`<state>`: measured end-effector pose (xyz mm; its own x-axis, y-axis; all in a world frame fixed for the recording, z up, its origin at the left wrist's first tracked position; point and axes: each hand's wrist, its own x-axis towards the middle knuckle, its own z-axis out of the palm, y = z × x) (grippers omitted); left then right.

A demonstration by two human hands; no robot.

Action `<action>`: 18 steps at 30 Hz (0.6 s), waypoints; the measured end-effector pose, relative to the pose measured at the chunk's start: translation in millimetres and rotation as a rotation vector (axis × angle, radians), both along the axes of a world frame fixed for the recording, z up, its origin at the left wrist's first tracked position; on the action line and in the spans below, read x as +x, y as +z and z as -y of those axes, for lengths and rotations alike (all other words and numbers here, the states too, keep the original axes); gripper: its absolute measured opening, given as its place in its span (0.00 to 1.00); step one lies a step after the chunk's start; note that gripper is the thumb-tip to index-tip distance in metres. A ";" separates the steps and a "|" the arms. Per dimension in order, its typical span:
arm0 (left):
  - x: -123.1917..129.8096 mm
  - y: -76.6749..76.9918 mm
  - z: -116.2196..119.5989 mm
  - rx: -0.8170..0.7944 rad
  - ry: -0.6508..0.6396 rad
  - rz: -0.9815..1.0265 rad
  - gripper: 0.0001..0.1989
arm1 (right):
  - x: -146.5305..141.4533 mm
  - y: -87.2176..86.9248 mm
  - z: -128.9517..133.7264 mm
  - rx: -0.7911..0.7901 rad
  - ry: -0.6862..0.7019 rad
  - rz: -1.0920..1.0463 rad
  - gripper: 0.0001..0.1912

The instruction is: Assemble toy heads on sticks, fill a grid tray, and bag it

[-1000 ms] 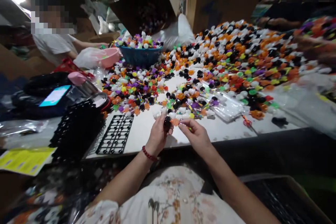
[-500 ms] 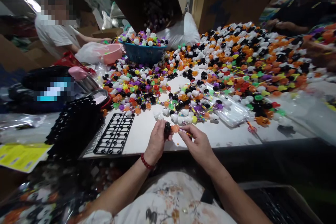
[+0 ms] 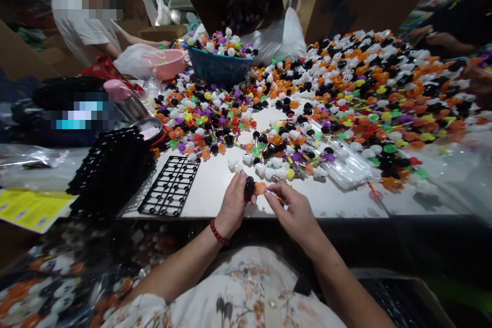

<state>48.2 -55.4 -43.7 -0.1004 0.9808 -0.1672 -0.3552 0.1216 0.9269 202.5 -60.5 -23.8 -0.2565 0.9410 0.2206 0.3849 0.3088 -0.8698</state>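
Left hand: comes up from the bottom centre, a red bead bracelet at the wrist; its grip is closed around a rounded black piece (partly hidden by the fingers).
Right hand: slants in from the lower right, back of the hand up, thumb and fingertips pinching a slim striped stick.
Held pieces: just below the centre of the frame, over the near edge of the white counter; black, then a ridged orange piece, then the stick, roughly in line; whether all are joined, I cannot tell.
Beyond the hands: glossy little figures in orange, white and black, heaped toward the upper right.
Left of the hands: a flat black lattice, beside a dark stack of openwork sheets.
Right of the hands: shiny clear packets and an orange-red looped handle.
Upper middle: a brimming blue basket near a pink bowl.
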 end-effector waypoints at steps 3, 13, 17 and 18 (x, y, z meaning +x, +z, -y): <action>-1.5 -0.6 1.2 -0.004 -0.043 -0.070 0.20 | 2.9 -5.4 -2.5 -0.024 -0.003 -0.001 0.16; -0.1 -6.8 3.3 -0.076 -0.066 -0.082 0.22 | 7.0 -11.8 -5.5 -0.107 0.146 -0.104 0.15; 4.5 -13.5 8.6 -0.103 -0.041 -0.127 0.22 | 0.3 -20.8 -5.2 -0.124 0.139 -0.157 0.15; 5.4 -16.2 10.1 -0.113 -0.022 -0.147 0.22 | -3.3 -22.6 -4.4 -0.114 0.140 -0.155 0.15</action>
